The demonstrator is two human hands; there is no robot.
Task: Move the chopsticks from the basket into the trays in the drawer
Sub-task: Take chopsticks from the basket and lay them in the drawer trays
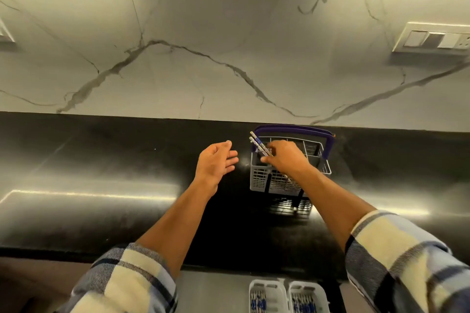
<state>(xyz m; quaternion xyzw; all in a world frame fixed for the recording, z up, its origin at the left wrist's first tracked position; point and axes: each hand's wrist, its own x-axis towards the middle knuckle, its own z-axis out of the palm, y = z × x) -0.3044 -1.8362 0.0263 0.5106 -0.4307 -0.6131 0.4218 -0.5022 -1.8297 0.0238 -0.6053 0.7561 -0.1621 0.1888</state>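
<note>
A grey plastic cutlery basket [262, 178] with a purple handle [328, 142] stands on the black counter near the wall. My right hand [286, 157] reaches into its left side and is shut on white chopsticks with a blue pattern [257, 142], whose tops stick out up and to the left. My left hand [216, 162] hovers open just left of the basket, palm turned toward it, holding nothing. At the bottom edge two white trays [267, 284] [323, 290] sit in the open drawer, each with blue-patterned chopsticks inside.
The black counter [101, 173] runs left to right with glare strips on both sides. A marble backsplash [203, 71] rises behind it, with a switch plate [432, 38] at the upper right. The drawer [211, 292] is open below the counter's front edge.
</note>
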